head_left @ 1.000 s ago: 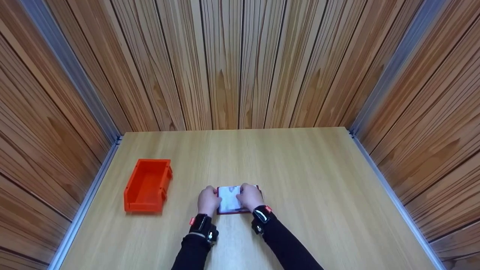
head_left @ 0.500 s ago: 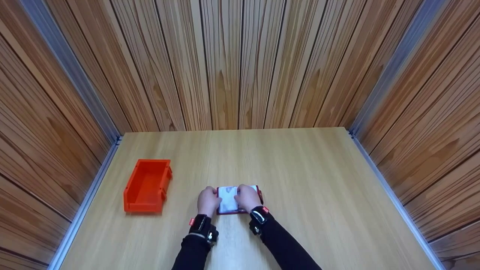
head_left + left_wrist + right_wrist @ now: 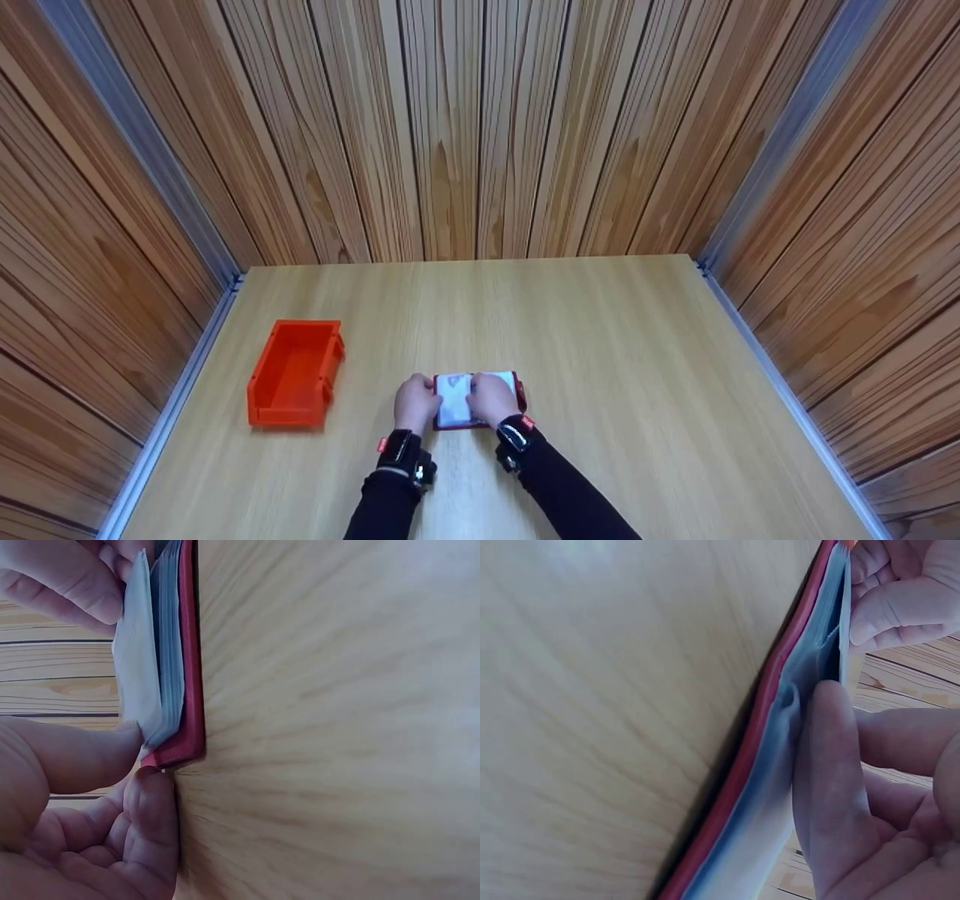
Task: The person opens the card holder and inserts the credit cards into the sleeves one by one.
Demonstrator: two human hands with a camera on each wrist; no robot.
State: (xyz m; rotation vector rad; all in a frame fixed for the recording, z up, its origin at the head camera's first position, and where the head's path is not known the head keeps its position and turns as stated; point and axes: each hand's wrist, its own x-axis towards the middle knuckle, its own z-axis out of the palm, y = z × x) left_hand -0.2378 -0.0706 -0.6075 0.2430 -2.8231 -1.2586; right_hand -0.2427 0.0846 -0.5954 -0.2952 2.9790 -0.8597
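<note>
A card holder with a red cover and clear plastic pages lies spread on the table. My left hand pinches its left edge; in the left wrist view the thumb presses the corner of the page stack, fingers below the red cover. Over the middle of the holder, my right hand has curled fingers at an upper page. Seen from the right wrist, a right fingertip sits at the gap between a lifted page and the pages under it. Whether a card is there is hidden.
An orange open-front bin stands on the table to the left, nothing visible in it. Wood-plank walls with metal corner posts enclose the table at the back and sides.
My right hand has slid slightly left across the card holder, uncovering more of its right page. The left hand keeps its hold in the same place.
</note>
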